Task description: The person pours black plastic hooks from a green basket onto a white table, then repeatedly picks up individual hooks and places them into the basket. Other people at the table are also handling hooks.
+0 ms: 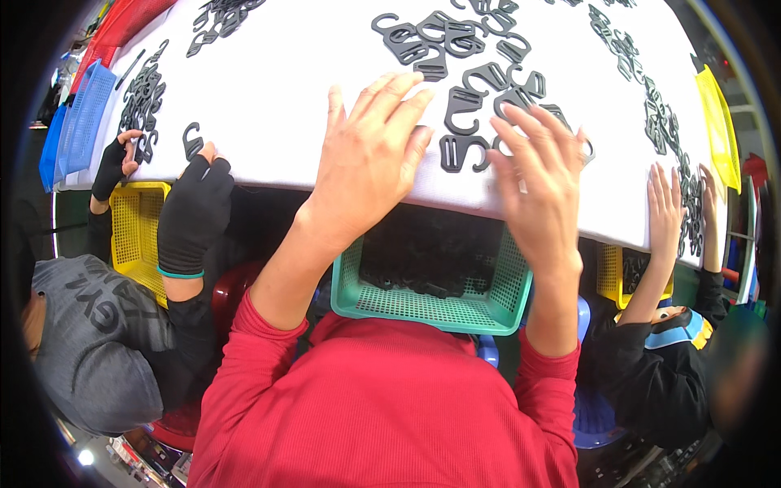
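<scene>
My left hand (368, 154) lies flat on the white table (285, 98) near its front edge, fingers spread, holding nothing. My right hand (538, 175) is also flat with fingers apart, resting over black plastic hook pieces (472, 102) scattered on the table; it is slightly blurred. A teal mesh basket (431, 305) holding more black pieces sits on my lap just under the table edge, below both hands. My sleeves are red.
A person on the left in a grey top wears black gloves (194, 215) beside a yellow basket (138, 224). Another person's bare hands (667, 203) rest at the right edge. More black pieces (142, 102) lie left and right; blue (85, 114) and yellow (720, 122) baskets flank the table.
</scene>
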A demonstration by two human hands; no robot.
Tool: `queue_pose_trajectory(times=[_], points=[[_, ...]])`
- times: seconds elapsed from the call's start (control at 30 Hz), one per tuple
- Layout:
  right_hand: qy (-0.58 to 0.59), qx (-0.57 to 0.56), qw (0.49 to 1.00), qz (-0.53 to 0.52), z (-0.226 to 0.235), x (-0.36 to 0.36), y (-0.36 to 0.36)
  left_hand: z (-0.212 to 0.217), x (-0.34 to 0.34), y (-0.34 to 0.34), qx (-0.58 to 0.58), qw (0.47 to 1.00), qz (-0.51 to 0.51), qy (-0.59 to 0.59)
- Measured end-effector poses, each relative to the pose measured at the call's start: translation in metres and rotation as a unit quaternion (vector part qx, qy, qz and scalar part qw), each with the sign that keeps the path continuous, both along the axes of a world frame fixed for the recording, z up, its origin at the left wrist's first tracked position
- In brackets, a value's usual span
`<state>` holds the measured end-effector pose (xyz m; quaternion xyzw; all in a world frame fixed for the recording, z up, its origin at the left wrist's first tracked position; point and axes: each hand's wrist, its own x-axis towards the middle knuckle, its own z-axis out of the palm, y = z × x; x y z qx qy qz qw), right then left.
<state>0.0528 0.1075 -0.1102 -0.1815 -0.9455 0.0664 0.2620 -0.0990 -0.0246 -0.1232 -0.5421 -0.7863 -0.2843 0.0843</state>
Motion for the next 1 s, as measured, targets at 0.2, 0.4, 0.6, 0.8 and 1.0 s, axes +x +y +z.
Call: queue_pose_trajectory(times=[0.2,0.4,0.6,0.8,1.0], points=[[-0.032,-0.011,0.998,0.058,-0.008,-0.009,-0.007,-0.01,-0.02,-0.009,0.058,0.99,-0.017,-0.131],[0.008,-0.034,0.999,-0.037,0.0,0.027,0.01,-0.004,-0.018,-0.005,0.024,0.995,-0.083,-0.042],[-0.032,-0.014,0.997,-0.071,-0.008,0.035,-0.015,-0.006,-0.016,0.021,-0.062,0.987,-0.119,0.093],[0.004,-0.016,0.998,-0.057,-0.008,0.026,-0.008,0.011,-0.024,0.019,0.033,0.981,-0.078,-0.175],[0.007,0.049,0.997,-0.065,-0.01,-0.007,0.025,0.005,-0.032,0.019,0.04,0.993,0.011,-0.111]])
